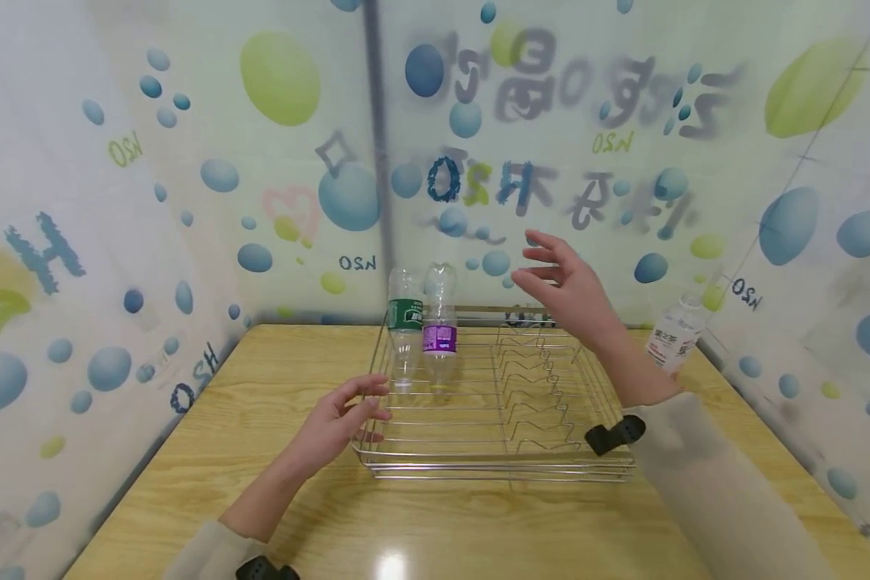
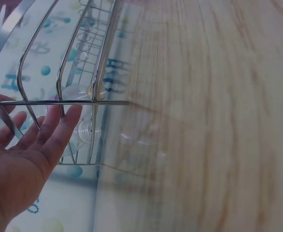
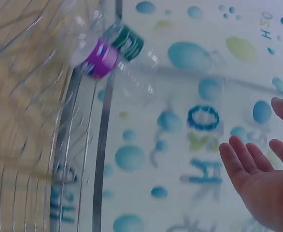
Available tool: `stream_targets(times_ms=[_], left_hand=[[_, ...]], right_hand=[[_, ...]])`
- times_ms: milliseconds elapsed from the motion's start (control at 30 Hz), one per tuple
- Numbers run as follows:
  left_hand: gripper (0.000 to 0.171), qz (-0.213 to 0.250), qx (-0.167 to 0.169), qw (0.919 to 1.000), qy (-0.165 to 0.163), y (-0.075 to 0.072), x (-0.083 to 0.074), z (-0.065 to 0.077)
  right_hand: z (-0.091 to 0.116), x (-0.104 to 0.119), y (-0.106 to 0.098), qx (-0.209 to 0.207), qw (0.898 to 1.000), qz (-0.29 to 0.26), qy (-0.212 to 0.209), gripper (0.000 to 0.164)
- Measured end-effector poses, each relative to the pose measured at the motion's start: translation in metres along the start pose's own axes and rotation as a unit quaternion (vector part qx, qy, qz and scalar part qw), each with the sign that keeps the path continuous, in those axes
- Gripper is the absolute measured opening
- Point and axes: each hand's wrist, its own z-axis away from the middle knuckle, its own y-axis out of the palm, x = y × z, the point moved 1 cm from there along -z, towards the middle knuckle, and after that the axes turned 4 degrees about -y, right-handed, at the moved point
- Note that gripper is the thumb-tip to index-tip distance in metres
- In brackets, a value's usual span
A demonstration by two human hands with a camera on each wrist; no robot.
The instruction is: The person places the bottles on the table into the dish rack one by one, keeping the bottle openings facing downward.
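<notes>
A wire dish rack (image 1: pixel 471 419) stands on the wooden table. Inside its left part, two clear plastic bottles lean toward the back: one with a green label (image 1: pixel 404 314), beside it one with a purple label (image 1: pixel 440 338). My left hand (image 1: pixel 339 420) is at the rack's left front corner, its loosely extended fingers right at the side wires (image 2: pixel 59 87). Raised above the rack's back right part, my right hand (image 1: pixel 571 294) holds nothing, fingers spread and slightly bent. In the right wrist view, that hand (image 3: pixel 264 183) is well apart from both bottles.
A third clear bottle with a white label (image 1: pixel 674 334) stands on the table (image 1: pixel 261 387) to the right of the rack, its lower part beside my right forearm. Wavy wire dividers (image 1: pixel 536 387) run through the rack's right half. Printed curtains (image 1: pixel 319 242) enclose the table.
</notes>
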Motion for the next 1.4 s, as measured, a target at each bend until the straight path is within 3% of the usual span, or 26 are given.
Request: stream_targets(times_ms=[333,533,667,1000,1400], left_hand=[[0.050,-0.001,0.002,1.0000,0.002,-0.005,0.000,0.000],[0.048,0.001,0.004,1.0000,0.006,-0.006,0.000,-0.002],[0.048,0.001,0.006,1.0000,0.007,-0.006,0.001,-0.003],[0.051,0.007,0.005,1.0000,0.004,-0.003,0.001,-0.003],[0.050,0.011,0.002,0.9999,0.002,-0.001,-0.001,0.000]], right_hand=[[0.057,-0.038,-0.082,-0.034,0.993,0.107,0.036,0.074],[0.084,-0.065,-0.132,-0.071,0.981,0.165,0.069,0.075],[0.098,-0.085,-0.155,-0.087,0.974,0.188,0.097,0.078],[0.116,-0.128,-0.175,-0.105,0.961,0.197,0.163,0.087],[0.117,-0.169,-0.175,-0.061,0.967,0.161,0.189,0.097]])
